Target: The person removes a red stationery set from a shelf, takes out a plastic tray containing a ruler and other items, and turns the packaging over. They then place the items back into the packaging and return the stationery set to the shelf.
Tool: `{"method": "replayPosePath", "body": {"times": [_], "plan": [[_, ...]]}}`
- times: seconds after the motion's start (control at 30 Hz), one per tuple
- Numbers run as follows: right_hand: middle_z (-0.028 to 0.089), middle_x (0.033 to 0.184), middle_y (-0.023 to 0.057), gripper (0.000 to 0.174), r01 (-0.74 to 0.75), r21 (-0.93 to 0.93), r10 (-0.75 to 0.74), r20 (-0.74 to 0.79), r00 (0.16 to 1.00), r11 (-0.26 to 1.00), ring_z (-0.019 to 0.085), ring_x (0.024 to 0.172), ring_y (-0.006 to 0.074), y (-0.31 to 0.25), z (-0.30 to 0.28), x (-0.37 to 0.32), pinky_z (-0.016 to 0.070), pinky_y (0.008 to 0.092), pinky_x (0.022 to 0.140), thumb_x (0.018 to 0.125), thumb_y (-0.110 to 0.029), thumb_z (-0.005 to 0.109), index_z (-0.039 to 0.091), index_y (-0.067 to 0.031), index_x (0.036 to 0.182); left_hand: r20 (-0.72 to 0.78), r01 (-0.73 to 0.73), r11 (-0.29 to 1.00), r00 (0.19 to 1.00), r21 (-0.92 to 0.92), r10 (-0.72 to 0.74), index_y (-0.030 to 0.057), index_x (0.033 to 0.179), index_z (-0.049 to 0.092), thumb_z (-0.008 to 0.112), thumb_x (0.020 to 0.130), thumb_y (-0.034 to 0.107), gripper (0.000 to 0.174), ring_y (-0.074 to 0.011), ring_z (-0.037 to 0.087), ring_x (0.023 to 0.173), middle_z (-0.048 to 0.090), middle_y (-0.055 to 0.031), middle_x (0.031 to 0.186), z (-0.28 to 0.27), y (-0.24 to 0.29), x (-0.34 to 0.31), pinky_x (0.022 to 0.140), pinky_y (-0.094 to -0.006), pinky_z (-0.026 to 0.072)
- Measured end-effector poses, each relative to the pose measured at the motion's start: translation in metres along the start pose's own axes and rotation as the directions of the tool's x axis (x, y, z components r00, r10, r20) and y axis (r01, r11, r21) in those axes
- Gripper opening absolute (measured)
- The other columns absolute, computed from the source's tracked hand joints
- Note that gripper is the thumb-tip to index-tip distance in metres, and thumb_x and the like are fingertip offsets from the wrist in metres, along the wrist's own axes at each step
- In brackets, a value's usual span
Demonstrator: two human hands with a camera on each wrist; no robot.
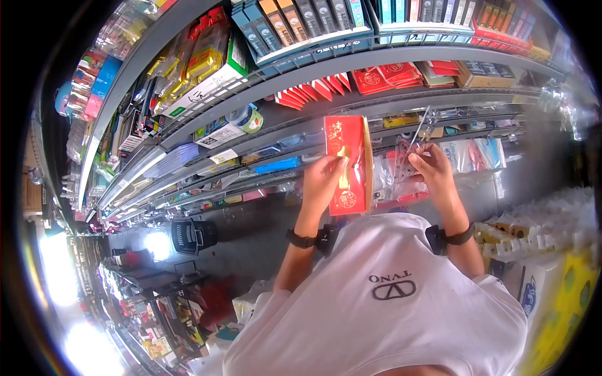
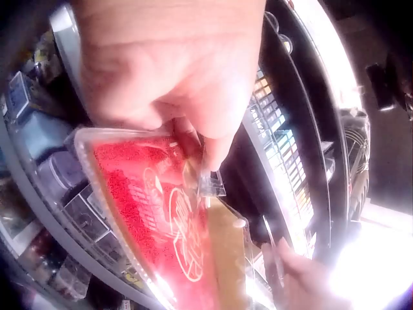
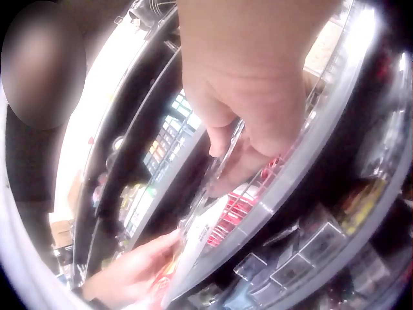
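Note:
In the head view my left hand point(image 1: 321, 183) pinches a flat red packet point(image 1: 356, 178) with gold print, thumb across its front. The left wrist view shows the packet point(image 2: 151, 200) inside a clear cover, with a tan edge point(image 2: 226, 252) along one side. My right hand point(image 1: 434, 170) pinches a thin, clear plastic piece point(image 1: 419, 133) between thumb and fingers, to the right of the packet. In the right wrist view this clear piece point(image 3: 222, 158) stands edge-on, and the fingers partly hide it. Its kind cannot be told.
Wire-fronted shelves point(image 1: 301, 72) curve ahead of both hands. They bear red envelopes point(image 1: 389, 75), boxed goods point(image 1: 313, 22) and yellow packs point(image 1: 207, 56). A dark basket point(image 1: 193, 236) sits on the floor at left; yellow and white packages point(image 1: 558, 301) stand at right.

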State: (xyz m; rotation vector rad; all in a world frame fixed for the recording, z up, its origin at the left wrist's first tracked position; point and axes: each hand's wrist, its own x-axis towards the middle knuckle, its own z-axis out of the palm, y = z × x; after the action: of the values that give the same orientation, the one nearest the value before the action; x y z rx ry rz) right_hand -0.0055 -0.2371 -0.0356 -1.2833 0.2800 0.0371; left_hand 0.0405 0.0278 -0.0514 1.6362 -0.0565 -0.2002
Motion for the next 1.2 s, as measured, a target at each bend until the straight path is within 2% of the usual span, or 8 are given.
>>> {"method": "replayPosePath", "body": {"times": [0.17, 0.47, 0.57, 0.87, 0.9, 1.0, 1.1, 1.2], "plan": [[0.061, 0.095, 0.0018, 0.024, -0.008, -0.020, 0.008, -0.012, 1.000, 1.000, 0.059, 0.083, 0.0081, 0.001, -0.001, 0.000, 0.0612, 0.0301, 0.066, 0.094, -0.019, 0.072, 0.055, -0.0042, 0.102, 0.005, 0.000, 1.000, 1.000, -0.003, 0.000, -0.0042, 0.100, 0.070, 0.070, 0.096, 0.020, 0.024, -0.0047, 0.058, 0.081, 0.068, -0.0006, 0.087, 0.000, -0.004, 0.001, 0.073, -0.0220, 0.0458], [0.064, 0.100, 0.0055, 0.027, -0.005, -0.015, 0.005, 0.025, 1.000, 1.000, 0.067, 0.089, 0.0143, 0.004, -0.002, 0.001, 0.0619, 0.0320, 0.065, 0.098, -0.025, 0.066, 0.057, -0.0017, 0.109, 0.070, 0.034, 0.999, 0.997, 0.007, -0.034, -0.0046, 0.105, 0.069, 0.069, 0.096, 0.021, 0.027, -0.0039, 0.061, 0.084, 0.070, -0.0022, 0.091, 0.003, 0.006, -0.002, 0.073, -0.0215, 0.0490], [0.065, 0.103, 0.0069, 0.028, -0.010, -0.018, 0.011, 0.043, 0.999, 1.000, 0.067, 0.088, 0.0148, 0.002, -0.002, 0.000, 0.0624, 0.0328, 0.066, 0.099, -0.024, 0.065, 0.057, -0.0005, 0.112, 0.084, 0.017, 1.000, 0.996, -0.002, -0.016, -0.0041, 0.106, 0.069, 0.068, 0.097, 0.016, 0.022, -0.0002, 0.057, 0.079, 0.068, 0.0014, 0.089, 0.006, 0.003, -0.001, 0.067, -0.0181, 0.0463], [0.067, 0.106, 0.0100, 0.027, -0.044, -0.050, 0.048, 0.077, 0.996, 0.998, 0.071, 0.086, 0.0176, -0.008, 0.003, -0.008, 0.0629, 0.0327, 0.065, 0.102, -0.024, 0.059, 0.055, -0.0002, 0.114, 0.102, 0.040, 0.998, 0.994, 0.058, -0.045, -0.0042, 0.107, 0.069, 0.070, 0.095, 0.024, 0.030, -0.0055, 0.062, 0.084, 0.071, -0.0035, 0.093, 0.011, 0.003, -0.002, 0.073, -0.0233, 0.0496], [0.068, 0.093, 0.0088, 0.032, -0.021, -0.044, 0.024, 0.066, 0.998, 0.999, 0.071, 0.082, 0.0167, -0.011, 0.009, -0.011, 0.0566, 0.0266, 0.061, 0.101, -0.031, 0.061, 0.054, -0.0012, 0.111, 0.097, 0.023, 0.995, 0.995, 0.093, -0.032, -0.0039, 0.106, 0.070, 0.070, 0.095, 0.024, 0.030, -0.0057, 0.062, 0.083, 0.071, -0.0038, 0.091, 0.013, 0.001, -0.002, 0.073, -0.0238, 0.0493], [0.065, 0.103, 0.0065, 0.023, -0.049, -0.035, 0.054, 0.148, 0.988, 0.998, 0.070, 0.087, 0.0168, -0.012, 0.009, -0.011, 0.0605, 0.0305, 0.063, 0.100, -0.021, 0.062, 0.052, -0.0033, 0.111, 0.099, -0.004, 0.985, 0.995, 0.170, -0.013, -0.0028, 0.103, 0.070, 0.070, 0.094, 0.026, 0.030, -0.0062, 0.061, 0.080, 0.071, -0.0045, 0.086, 0.019, -0.001, -0.003, 0.071, -0.0251, 0.0486], [0.065, 0.100, 0.0052, 0.026, 0.041, -0.115, -0.026, 0.122, 0.992, 0.993, 0.068, 0.088, 0.0139, 0.006, 0.010, -0.005, 0.0585, 0.0297, 0.063, 0.097, -0.019, 0.067, 0.051, -0.0041, 0.110, 0.141, -0.024, 0.980, 0.990, 0.199, -0.005, -0.0010, 0.100, 0.069, 0.069, 0.094, 0.029, 0.030, -0.0059, 0.060, 0.076, 0.070, -0.0057, 0.081, 0.027, 0.001, -0.005, 0.070, -0.0256, 0.0481], [0.063, 0.097, 0.0038, 0.031, -0.013, -0.037, 0.016, 0.086, 0.996, 0.999, 0.063, 0.085, 0.0094, 0.001, 0.021, -0.010, 0.0550, 0.0266, 0.065, 0.092, -0.016, 0.074, 0.051, -0.0041, 0.108, 0.178, -0.037, 0.972, 0.984, 0.230, -0.005, -0.0007, 0.100, 0.069, 0.069, 0.095, 0.028, 0.029, -0.0059, 0.059, 0.074, 0.069, -0.0071, 0.079, 0.033, 0.001, -0.007, 0.068, -0.0259, 0.0476]]}}
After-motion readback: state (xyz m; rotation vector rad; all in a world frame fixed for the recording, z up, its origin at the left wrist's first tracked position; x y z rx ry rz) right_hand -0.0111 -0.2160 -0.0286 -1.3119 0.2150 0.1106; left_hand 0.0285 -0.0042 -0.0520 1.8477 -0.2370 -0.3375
